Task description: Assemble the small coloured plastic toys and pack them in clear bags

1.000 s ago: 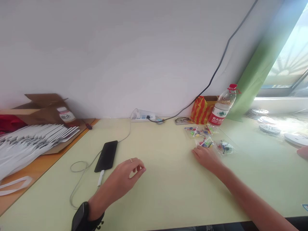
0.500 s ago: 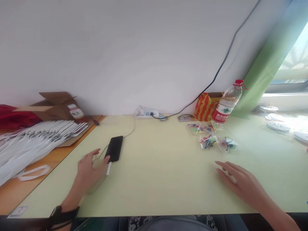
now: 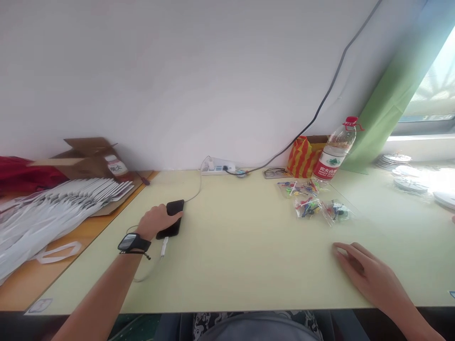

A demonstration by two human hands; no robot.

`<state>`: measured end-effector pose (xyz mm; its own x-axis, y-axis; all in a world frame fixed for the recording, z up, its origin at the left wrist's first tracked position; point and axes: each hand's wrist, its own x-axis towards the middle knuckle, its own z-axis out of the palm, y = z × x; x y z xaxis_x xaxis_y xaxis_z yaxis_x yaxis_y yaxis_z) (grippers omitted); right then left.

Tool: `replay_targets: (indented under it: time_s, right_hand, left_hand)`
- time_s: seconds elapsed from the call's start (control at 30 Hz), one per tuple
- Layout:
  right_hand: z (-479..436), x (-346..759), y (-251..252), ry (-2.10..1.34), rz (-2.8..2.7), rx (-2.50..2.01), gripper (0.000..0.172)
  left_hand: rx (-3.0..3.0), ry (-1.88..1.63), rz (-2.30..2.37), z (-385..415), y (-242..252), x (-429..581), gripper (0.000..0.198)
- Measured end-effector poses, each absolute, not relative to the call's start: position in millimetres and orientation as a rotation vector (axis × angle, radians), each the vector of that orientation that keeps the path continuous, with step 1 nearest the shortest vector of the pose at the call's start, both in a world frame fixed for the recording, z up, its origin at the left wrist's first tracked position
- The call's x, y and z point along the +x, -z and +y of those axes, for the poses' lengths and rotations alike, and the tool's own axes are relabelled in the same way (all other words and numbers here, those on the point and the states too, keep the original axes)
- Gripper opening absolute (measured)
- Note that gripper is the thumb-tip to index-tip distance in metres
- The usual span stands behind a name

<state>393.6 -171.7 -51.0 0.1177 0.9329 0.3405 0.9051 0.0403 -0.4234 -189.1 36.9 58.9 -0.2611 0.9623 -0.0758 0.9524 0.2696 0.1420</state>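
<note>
A black smartphone (image 3: 174,208) lies on the pale yellow table at the left, its white charging cable (image 3: 164,247) plugged into the near end. My left hand (image 3: 156,220), with a black watch (image 3: 133,242) on the wrist, is closed over the phone, thumb at the right edge and fingers at the left edge, partly hidden. Resting on the tabletop at the right, my right hand (image 3: 368,270) holds nothing; its fingers are loosely bent, with the thumb close to the index finger. Beyond it lie small clear bags of colourful plastic pieces (image 3: 307,207).
By the wall stand a power strip (image 3: 218,166), eyeglasses (image 3: 275,173), a striped red-yellow bag (image 3: 302,158) and a large water bottle (image 3: 334,156). White folded bags (image 3: 74,203) and a cardboard box (image 3: 81,156) cover the left side. White disc stacks (image 3: 410,184) are far right.
My left hand has moved forward and right, from beside the phone to closing over it. My right hand has shifted slightly right and nearer me, its fingers more bent.
</note>
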Motion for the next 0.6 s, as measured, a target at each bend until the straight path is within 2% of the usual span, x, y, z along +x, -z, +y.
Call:
replay_targets:
  time_s: [0.23, 0.47, 0.6]
  right_hand:
    - [-173, 393, 53, -0.093, -1.768, -1.843, 0.042]
    - [-172, 397, 58, -0.113, -1.756, -1.884, 0.042]
    - [-171, 396, 57, -0.107, -1.747, -1.871, 0.043]
  left_hand:
    - [1.829, -0.108, 2.360, 38, -54, -181, 0.073]
    - [1.786, -0.091, 2.266, 20, -64, -193, 0.106]
    - [1.672, -0.184, 2.273, 18, -61, -196, 0.097]
